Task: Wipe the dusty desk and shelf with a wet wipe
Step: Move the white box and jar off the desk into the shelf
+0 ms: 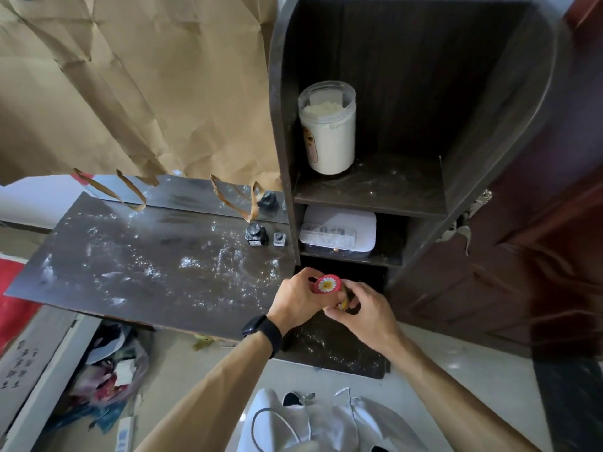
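Observation:
The dark desk (130, 272) stretches left, covered in white powdery dust. To its right rises a dark shelf unit (368, 194), its upper board dusty too. My left hand (298, 300) grips a small red container with a daisy lid (328, 284), held above the desk's right front corner. My right hand (365, 309) pinches at the lower part of the same container, where a bit of yellow shows. What comes out of the pack is hidden by my fingers.
A jar of white powder (327, 128) stands on the upper shelf, a white box (337, 231) on the one below. Two small ink bottles (256, 234) sit at the desk's back right. Brown paper (130, 86) hangs behind. A bag of rubbish (111, 373) lies on the floor.

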Demonstrator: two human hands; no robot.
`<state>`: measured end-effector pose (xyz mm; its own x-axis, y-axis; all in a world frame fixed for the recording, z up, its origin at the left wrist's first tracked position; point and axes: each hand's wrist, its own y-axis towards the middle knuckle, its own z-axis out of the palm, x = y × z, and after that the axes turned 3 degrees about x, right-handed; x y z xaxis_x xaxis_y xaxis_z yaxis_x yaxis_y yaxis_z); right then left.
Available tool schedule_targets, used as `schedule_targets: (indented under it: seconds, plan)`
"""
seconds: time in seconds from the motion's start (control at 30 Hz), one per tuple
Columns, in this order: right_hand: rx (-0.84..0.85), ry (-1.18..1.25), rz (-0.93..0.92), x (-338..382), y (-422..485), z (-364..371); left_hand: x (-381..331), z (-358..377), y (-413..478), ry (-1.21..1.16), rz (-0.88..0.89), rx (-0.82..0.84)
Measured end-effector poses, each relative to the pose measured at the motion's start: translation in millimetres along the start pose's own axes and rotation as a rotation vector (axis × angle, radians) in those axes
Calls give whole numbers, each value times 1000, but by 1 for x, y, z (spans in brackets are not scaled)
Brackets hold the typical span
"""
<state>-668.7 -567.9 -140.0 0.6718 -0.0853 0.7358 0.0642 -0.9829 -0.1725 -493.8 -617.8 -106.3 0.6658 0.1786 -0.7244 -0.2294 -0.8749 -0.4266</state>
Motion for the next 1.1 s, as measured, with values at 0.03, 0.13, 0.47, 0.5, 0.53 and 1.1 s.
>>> schedule_targets:
  seconds: [0.03,0.13,0.47,0.5,0.53,1.1]
  plan:
    - [-19,-28,5,-2,0,-1,-3,0,2,-3,17,24]
    - [-88,-62,28,-9,4,-5,-11,-3,11,-66,33,54]
    - [-398,15,150,-26,49,-32,-6,-39,19,408,266,-555]
    - [-420,29,178,-26,57,-34,-6,-41,21,491,281,-527]
    - [-432,43,203,-24,64,-36,-6,-41,23,548,274,-495]
    - [-428,166,256,-19,89,-32,-15,-34,25,448,251,-407]
